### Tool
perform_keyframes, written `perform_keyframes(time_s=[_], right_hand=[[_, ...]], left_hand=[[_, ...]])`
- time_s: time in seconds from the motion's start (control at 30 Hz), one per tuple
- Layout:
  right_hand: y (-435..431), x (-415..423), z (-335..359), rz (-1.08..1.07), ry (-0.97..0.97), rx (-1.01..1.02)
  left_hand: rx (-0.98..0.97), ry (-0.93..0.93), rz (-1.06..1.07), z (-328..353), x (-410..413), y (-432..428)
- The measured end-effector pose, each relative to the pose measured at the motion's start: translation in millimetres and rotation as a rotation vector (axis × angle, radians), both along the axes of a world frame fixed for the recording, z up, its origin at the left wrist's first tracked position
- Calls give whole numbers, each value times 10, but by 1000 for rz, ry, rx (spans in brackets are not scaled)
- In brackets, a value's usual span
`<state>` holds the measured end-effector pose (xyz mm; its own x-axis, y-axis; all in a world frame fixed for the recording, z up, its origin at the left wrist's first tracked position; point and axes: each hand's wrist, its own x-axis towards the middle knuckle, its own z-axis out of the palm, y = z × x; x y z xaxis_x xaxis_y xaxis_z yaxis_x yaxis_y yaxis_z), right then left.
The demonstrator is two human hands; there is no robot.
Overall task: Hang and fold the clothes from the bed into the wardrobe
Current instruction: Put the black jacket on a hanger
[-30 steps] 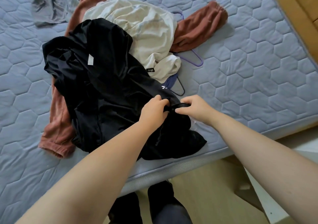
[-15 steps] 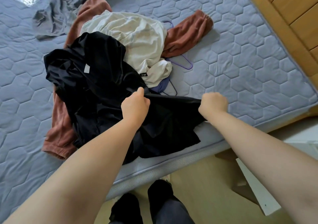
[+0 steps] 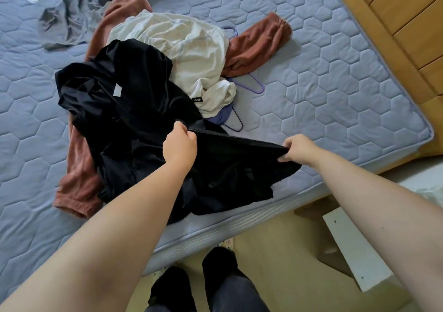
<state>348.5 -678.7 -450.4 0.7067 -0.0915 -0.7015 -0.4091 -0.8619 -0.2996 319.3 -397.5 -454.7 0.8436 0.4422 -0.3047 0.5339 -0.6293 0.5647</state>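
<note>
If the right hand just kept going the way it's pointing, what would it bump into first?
Probably the nearer purple hanger poking out below the white shirt. The right hand, gripping the black garment, points forward-left across bare mattress toward it, though how high it is held is unclear.

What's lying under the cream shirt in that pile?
Under the cream shirt, a rust-brown garment sticks out behind and to the right; purple hangers and a blue cloth peek out at its near edge. Anything else beneath is covered.
</note>
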Motion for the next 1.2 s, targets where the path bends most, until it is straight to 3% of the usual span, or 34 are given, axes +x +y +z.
perform_keyframes(time_s=[0.07, 0.13, 0.2, 0.27, 0.33, 0.4, 0.5, 0.77, 0.93, 1.03, 1.1, 1.2], right_hand=[[15, -2, 36, -132, -323, -217], [27, -45, 158, -333, -632, -279], [15, -138, 199, -325, -731, -290], [-2, -256, 79, -109, -588, -369], [-1, -401, -132, 113, -282, -398], [64, -540, -316, 162, -36, -280], [282, -658, -464, 145, 38, -102], [1234, -680, -714, 319, -164, -36], [2130, -784, -824, 398, -399, 24], [2675, -944, -933, 478, -434, 121], [3020, -1075, -1025, 544, -370, 184], [3465, -1270, -1182, 762, -225, 130]], left_hand=[[-42, -53, 13, 56, 52, -7], [-83, -153, 11, 130, 84, -38], [-93, -213, -34, 159, 59, -41], [-72, -154, -160, 80, -23, -16], [-8, 62, -400, -87, -144, 27], [-9, 316, -619, -259, -287, 45], [-73, 459, -646, -422, -438, 81], [-156, 384, -261, -670, -671, 668], [-49, 302, 36, -901, -1065, 1408], [33, 214, 224, -1017, -1286, 1810], [-143, 157, 439, -1150, -1375, 2021], [-587, 128, 757, -1296, -1405, 2198]])
